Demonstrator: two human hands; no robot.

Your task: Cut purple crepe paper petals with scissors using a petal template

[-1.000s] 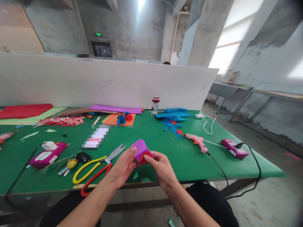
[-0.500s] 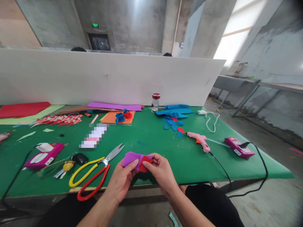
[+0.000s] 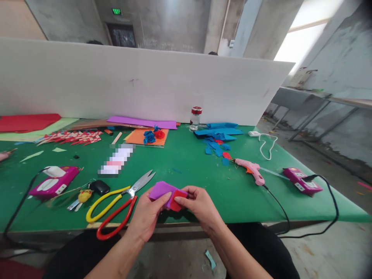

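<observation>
On the green-covered work table [image 3: 203, 162], large scissors with one yellow and one red handle [image 3: 116, 207] lie just left of the hands, blades pointing up-right toward them; a pink hot-glue gun [image 3: 251, 170] with its black cord lies well to the right, and scattered blue paper scraps [image 3: 216, 143] sit farther back. Nothing blocks the view of the hands. The left hand [image 3: 148, 215] and right hand [image 3: 200, 205] both pinch a folded purple paper piece with a red piece tucked at its right end [image 3: 168, 192], held at the table's near edge, its long axis running left to right.
</observation>
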